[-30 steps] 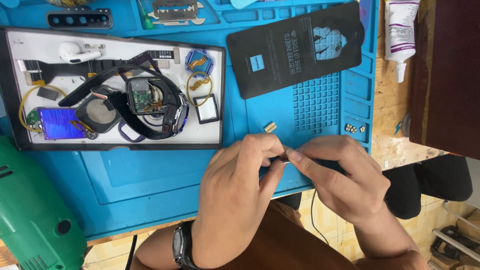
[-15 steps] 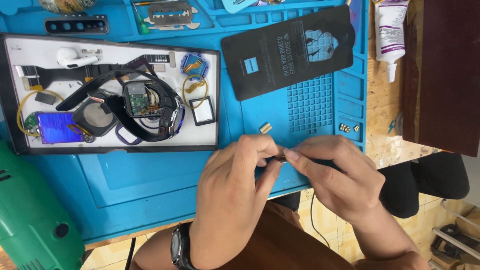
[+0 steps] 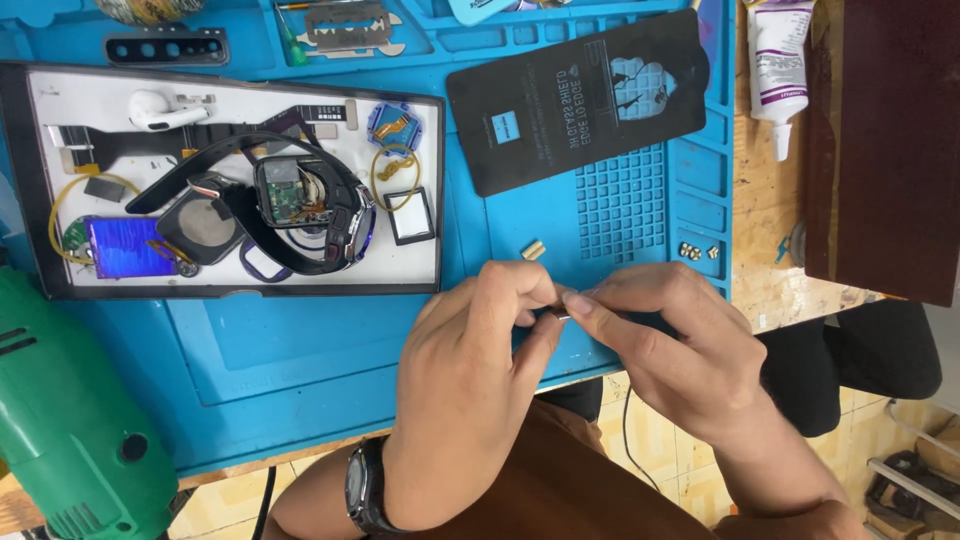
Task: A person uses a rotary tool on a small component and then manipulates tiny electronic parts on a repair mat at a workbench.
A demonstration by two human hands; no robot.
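My left hand [image 3: 470, 380] and my right hand [image 3: 670, 350] meet fingertip to fingertip over the front edge of a blue work mat [image 3: 300, 350]. Between the pinched fingers sits a tiny metallic part [image 3: 562, 314], mostly hidden; both hands grip it. A dark watch is on my left wrist [image 3: 365, 490]. A small brass-coloured piece [image 3: 533, 250] lies on the mat just beyond my hands.
A white tray [image 3: 420, 270] holds a disassembled smartwatch [image 3: 300, 205], straps, an earbud and a blue board. A black flat package [image 3: 580, 95] lies behind. Small brass bits [image 3: 697, 251], a white tube [image 3: 780, 70], a dark board [image 3: 880, 140] sit right; a green tool [image 3: 70, 420] is left.
My hands stay pinched together on the small part with barely any shift; the view has drifted slightly.
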